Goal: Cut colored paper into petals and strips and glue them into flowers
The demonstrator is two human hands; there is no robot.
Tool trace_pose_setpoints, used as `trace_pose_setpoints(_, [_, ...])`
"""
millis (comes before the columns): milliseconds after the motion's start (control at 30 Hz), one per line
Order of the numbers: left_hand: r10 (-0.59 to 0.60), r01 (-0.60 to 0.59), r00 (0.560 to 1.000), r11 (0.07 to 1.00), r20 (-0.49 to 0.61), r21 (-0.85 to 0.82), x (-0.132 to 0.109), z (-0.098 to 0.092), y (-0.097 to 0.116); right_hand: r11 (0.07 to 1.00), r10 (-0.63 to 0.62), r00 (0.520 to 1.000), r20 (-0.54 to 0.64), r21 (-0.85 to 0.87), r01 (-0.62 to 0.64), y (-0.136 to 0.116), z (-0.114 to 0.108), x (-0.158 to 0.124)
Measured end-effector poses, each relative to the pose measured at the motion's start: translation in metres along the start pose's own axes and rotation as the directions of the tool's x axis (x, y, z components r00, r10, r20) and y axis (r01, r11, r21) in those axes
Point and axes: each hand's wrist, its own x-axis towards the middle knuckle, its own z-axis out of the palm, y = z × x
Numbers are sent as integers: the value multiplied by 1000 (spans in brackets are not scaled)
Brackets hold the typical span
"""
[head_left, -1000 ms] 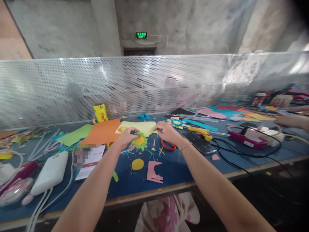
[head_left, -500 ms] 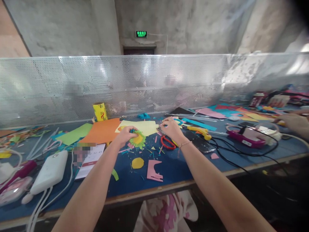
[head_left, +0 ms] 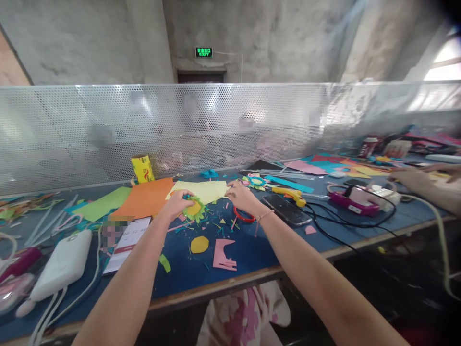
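Observation:
My left hand (head_left: 175,205) is closed on the edge of a flower (head_left: 195,209) with a frilled green rim and a yellow centre, just above the table. My right hand (head_left: 242,198) has its fingers pinched at the right end of a pale yellow sheet (head_left: 205,191). What they hold, if anything, is hidden. Beneath that wrist lie scissors with red handles (head_left: 245,216), their blades covered by the hand. Closer to me rest a yellow round piece (head_left: 199,245) and a pink cut-out sheet (head_left: 224,255), amid small scattered snippets.
Orange (head_left: 146,198) and green sheets (head_left: 104,204) lie at the left, near a phone (head_left: 126,247) and a white power bank (head_left: 63,264). On the right are a yellow glue gun (head_left: 290,194), a dark phone (head_left: 286,210), black cables and another person's hand (head_left: 414,180). A perforated metal screen (head_left: 216,125) stands behind.
My right hand has shifted left from over the scissors to the end of the pale yellow sheet. My left hand still holds the flower. The view has turned slightly right.

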Motion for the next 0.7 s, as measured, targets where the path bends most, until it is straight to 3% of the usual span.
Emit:
trace_pose_setpoints(167, [-4,4,999,1000,-46,9,-1,-1,4,984,72,995,69,157,-82,2,-1,1])
trace_pose_setpoints(300, [-55,52,998,997,-41,-58,-3,-1,8,992,-8,1000,-8,122,9,1,-1,1])
trace_pose_setpoints(500, [-162,219,969,915,188,-338,-8,-3,14,991,-32,993,110,130,17,3,2,3])
trace_pose_setpoints(600, [-168,269,943,893,288,-361,-12,-7,18,960,-20,992,123,279,-15,6,6,3])
trace_pose_setpoints(700, [-180,301,916,900,359,-316,-15,-11,19,834,69,976,205,525,-169,4,9,2])
